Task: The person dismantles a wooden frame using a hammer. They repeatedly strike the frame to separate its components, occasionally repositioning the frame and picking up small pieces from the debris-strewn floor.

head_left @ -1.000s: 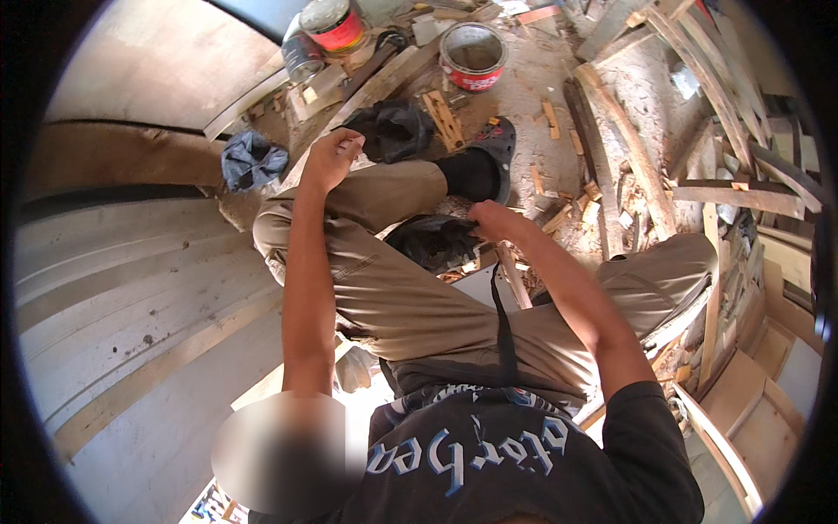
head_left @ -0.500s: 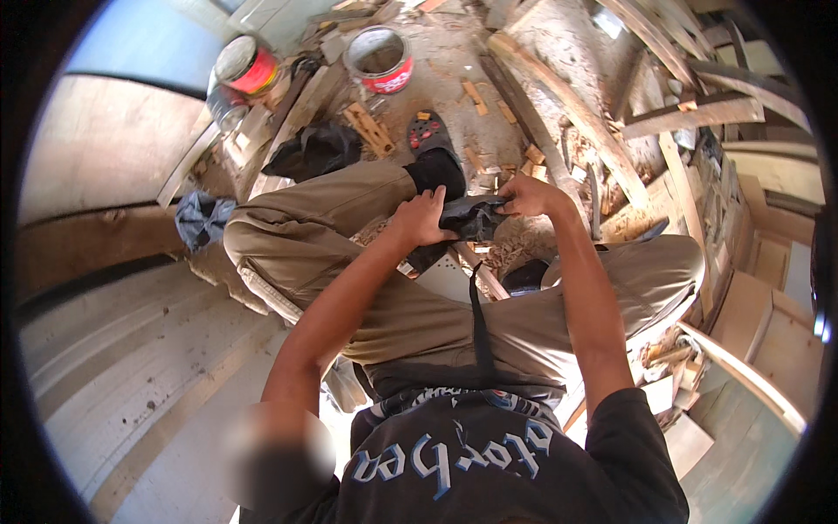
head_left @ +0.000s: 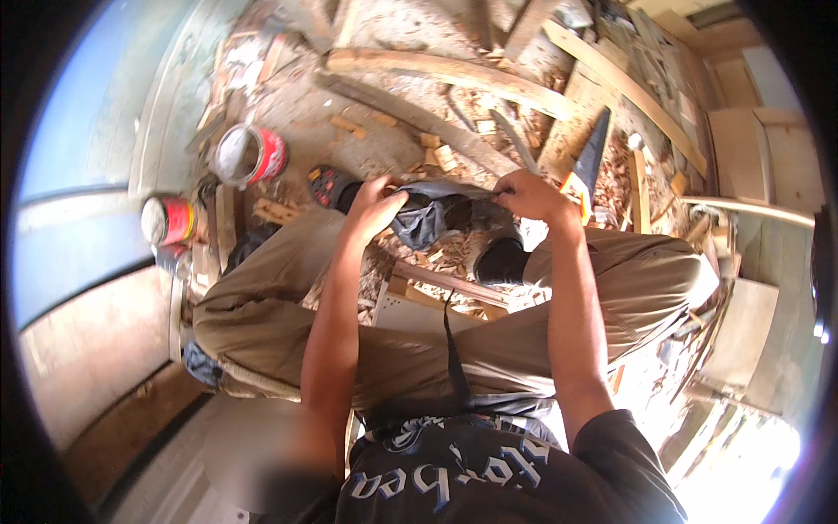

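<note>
A crumpled black plastic bag (head_left: 421, 225) hangs stretched between my two hands above the gap between my knees. My left hand (head_left: 375, 208) pinches one side of its rim between thumb and fingers. At the other end, my right hand (head_left: 529, 197) has its fingers closed on the opposite edge. The bag's mouth gapes toward me, with its inside in dark shadow. Below it lie wood shavings and a short wooden strip (head_left: 449, 281). Beyond my right hand rests a handsaw (head_left: 592, 157) with a dark blade and an orange and white handle.
To the left stand an open red can (head_left: 253, 155) and a red and yellow can (head_left: 168, 220). Long timber pieces (head_left: 454, 77) cross the floor ahead, among scraps and shavings. Boards (head_left: 742, 162) lean at the right; pale panels (head_left: 105, 306) line the left.
My hands have spread farther apart, pulling the bag wider and opening its mouth. The view has turned right, bringing the handsaw into plain sight and shifting the cans leftward.
</note>
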Demonstrator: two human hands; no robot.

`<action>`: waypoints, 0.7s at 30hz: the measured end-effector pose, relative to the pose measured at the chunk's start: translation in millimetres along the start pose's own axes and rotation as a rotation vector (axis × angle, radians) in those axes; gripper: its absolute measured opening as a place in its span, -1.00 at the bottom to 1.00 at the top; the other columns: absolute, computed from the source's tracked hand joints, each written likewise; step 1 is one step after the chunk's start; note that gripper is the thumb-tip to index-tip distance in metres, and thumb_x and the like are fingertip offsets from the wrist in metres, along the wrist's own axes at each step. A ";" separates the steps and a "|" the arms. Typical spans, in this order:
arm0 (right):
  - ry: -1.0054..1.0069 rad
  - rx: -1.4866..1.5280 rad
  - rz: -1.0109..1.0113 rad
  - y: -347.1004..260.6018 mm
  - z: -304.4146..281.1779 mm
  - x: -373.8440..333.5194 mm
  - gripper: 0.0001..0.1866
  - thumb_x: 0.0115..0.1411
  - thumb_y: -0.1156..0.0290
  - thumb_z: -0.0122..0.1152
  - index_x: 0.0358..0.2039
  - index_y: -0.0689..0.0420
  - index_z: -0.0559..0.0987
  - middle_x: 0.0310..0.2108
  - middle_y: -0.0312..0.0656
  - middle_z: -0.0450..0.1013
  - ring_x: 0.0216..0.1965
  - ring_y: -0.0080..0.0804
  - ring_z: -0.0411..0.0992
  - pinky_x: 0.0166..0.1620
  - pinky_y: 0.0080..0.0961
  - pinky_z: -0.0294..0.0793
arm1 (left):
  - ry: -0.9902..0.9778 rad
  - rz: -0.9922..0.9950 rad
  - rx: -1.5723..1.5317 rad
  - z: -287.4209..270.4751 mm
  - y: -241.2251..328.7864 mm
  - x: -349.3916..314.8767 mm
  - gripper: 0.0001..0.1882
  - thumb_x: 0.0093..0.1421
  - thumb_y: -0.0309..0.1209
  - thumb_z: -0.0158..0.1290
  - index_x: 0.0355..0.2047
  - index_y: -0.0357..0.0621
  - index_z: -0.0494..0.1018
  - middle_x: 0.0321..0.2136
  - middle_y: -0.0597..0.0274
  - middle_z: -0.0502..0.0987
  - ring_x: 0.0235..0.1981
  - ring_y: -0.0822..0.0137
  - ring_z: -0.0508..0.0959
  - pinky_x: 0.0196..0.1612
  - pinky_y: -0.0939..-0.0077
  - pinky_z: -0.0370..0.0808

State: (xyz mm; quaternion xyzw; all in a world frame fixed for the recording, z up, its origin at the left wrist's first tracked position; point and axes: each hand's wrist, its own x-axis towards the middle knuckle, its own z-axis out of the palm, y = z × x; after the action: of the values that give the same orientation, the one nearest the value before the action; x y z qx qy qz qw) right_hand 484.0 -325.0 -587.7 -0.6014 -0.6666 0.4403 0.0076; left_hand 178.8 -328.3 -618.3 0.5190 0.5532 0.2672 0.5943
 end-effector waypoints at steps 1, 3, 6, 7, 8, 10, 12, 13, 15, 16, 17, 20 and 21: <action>0.041 -0.069 0.018 19.0 4.8 -6.0 -0.73 0.14 0.33 0.25 -0.26 0.28 0.61 -0.45 -0.05 0.56 -0.47 -0.29 0.52 -0.35 -0.34 0.48 | -0.002 0.001 0.025 8.4 -10.7 9.5 -0.68 0.08 -0.45 0.10 -0.14 -0.36 0.50 -0.40 0.12 0.61 -0.39 0.40 0.55 -0.31 0.48 0.47; 0.157 -0.091 0.062 21.7 15.4 -11.2 -0.72 0.10 0.32 0.26 -0.27 0.27 0.61 -0.38 0.07 0.55 -0.39 -0.11 0.54 -0.24 -0.23 0.50 | 0.071 0.022 0.189 25.5 -23.9 21.8 -0.66 0.05 -0.43 0.13 -0.14 -0.28 0.53 -0.39 0.04 0.63 -0.38 0.17 0.61 -0.25 0.37 0.50; 0.349 -0.354 0.315 34.0 51.2 -4.0 -0.71 0.04 0.36 0.29 -0.24 0.23 0.56 -0.21 0.15 0.50 -0.11 0.11 0.47 -0.04 -0.07 0.44 | 0.076 0.088 0.739 65.9 -29.8 21.9 -0.45 -0.01 -0.38 0.27 0.01 -0.16 0.37 -0.08 -0.09 0.49 -0.04 -0.14 0.50 -0.06 0.10 0.47; 0.416 -0.253 0.226 32.8 56.9 -3.6 -0.71 0.04 0.37 0.29 -0.23 0.22 0.55 -0.18 0.16 0.49 -0.10 0.15 0.46 -0.03 -0.07 0.44 | 0.077 0.147 0.772 75.2 -30.6 20.3 -0.36 -0.03 -0.42 0.31 0.07 -0.16 0.31 -0.01 -0.12 0.42 0.08 -0.17 0.40 0.03 0.08 0.43; 0.478 -0.146 0.138 29.0 64.9 -4.8 -0.71 0.04 0.38 0.29 -0.22 0.21 0.54 -0.15 0.17 0.48 -0.08 0.18 0.44 -0.03 -0.07 0.44 | 0.132 0.213 0.715 84.9 -26.5 16.1 -0.41 -0.04 -0.48 0.30 0.02 -0.16 0.34 -0.03 -0.08 0.41 0.04 -0.16 0.42 0.01 0.05 0.43; 0.505 0.028 -0.011 22.9 78.6 5.2 -0.75 0.04 0.40 0.28 -0.27 0.23 0.55 -0.19 0.17 0.49 -0.11 0.18 0.46 -0.04 -0.07 0.46 | 0.126 0.381 0.677 95.3 -35.9 15.6 -0.46 -0.06 -0.55 0.27 -0.04 -0.16 0.36 -0.08 -0.04 0.41 -0.01 -0.12 0.44 -0.01 0.04 0.42; 0.437 0.162 -0.132 19.0 94.6 19.8 -0.81 0.04 0.40 0.25 -0.40 0.27 0.58 -0.33 0.14 0.54 -0.21 0.12 0.52 -0.09 -0.10 0.49 | 0.065 0.430 0.797 100.6 -43.6 13.6 -0.55 -0.08 -0.58 0.26 -0.15 -0.11 0.38 -0.12 0.02 0.39 -0.03 -0.08 0.44 -0.05 0.03 0.39; 0.309 0.111 -0.082 19.7 101.1 23.2 -0.79 0.05 0.36 0.26 -0.39 0.27 0.60 -0.34 0.14 0.55 -0.22 0.11 0.52 -0.10 -0.11 0.50 | 0.033 0.453 0.856 101.4 -47.7 13.3 -0.59 -0.08 -0.59 0.25 -0.20 -0.09 0.39 -0.13 0.04 0.38 -0.05 -0.06 0.43 -0.06 0.03 0.37; 0.051 0.009 -0.002 15.5 109.5 29.5 -0.73 0.05 0.29 0.26 -0.37 0.26 0.64 -0.36 0.15 0.56 -0.24 0.10 0.54 -0.11 -0.13 0.51 | -0.002 0.367 0.876 88.9 -67.5 16.2 -0.59 -0.11 -0.60 0.26 -0.23 -0.09 0.40 -0.14 0.03 0.38 -0.07 -0.05 0.44 -0.08 0.02 0.38; -0.013 0.071 0.009 20.2 116.5 30.5 -0.68 0.06 0.24 0.26 -0.32 0.26 0.64 -0.33 0.16 0.56 -0.22 0.10 0.54 -0.10 -0.16 0.51 | -0.020 0.328 0.885 81.2 -78.1 18.9 -0.59 -0.12 -0.61 0.26 -0.24 -0.09 0.40 -0.14 0.03 0.37 -0.08 -0.05 0.45 -0.09 0.02 0.39; -0.081 0.130 0.025 25.6 121.0 26.5 -0.64 0.06 0.19 0.26 -0.28 0.25 0.65 -0.31 0.16 0.56 -0.21 0.09 0.54 -0.10 -0.19 0.51 | 0.004 0.302 0.832 77.1 -83.5 20.3 -0.59 -0.12 -0.60 0.27 -0.24 -0.09 0.40 -0.14 0.01 0.38 -0.08 -0.07 0.45 -0.10 0.02 0.40; -0.198 0.084 0.161 33.3 130.2 24.3 -0.31 0.06 -0.02 0.31 0.06 0.25 0.49 0.06 0.18 0.39 0.09 0.07 0.39 0.09 -0.11 0.41 | 0.096 0.236 0.689 72.7 -93.7 22.6 -0.57 -0.14 -0.56 0.30 -0.23 -0.12 0.42 -0.13 -0.04 0.39 -0.05 -0.13 0.44 -0.11 0.05 0.43; -0.121 0.016 0.188 31.5 133.5 17.8 -0.23 0.04 -0.05 0.32 0.13 0.24 0.42 0.15 0.19 0.30 0.17 0.08 0.31 0.12 -0.05 0.36 | 0.142 0.222 0.650 75.2 -92.8 20.4 -0.57 -0.13 -0.54 0.31 -0.21 -0.14 0.43 -0.13 -0.06 0.39 -0.04 -0.16 0.44 -0.12 0.06 0.44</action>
State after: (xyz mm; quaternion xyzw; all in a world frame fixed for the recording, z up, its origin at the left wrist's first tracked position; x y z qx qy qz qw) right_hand 432.0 -391.3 -697.5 -0.6336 -0.6028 0.4799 -0.0691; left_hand 230.2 -363.8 -722.1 0.7183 0.5894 0.1753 0.3254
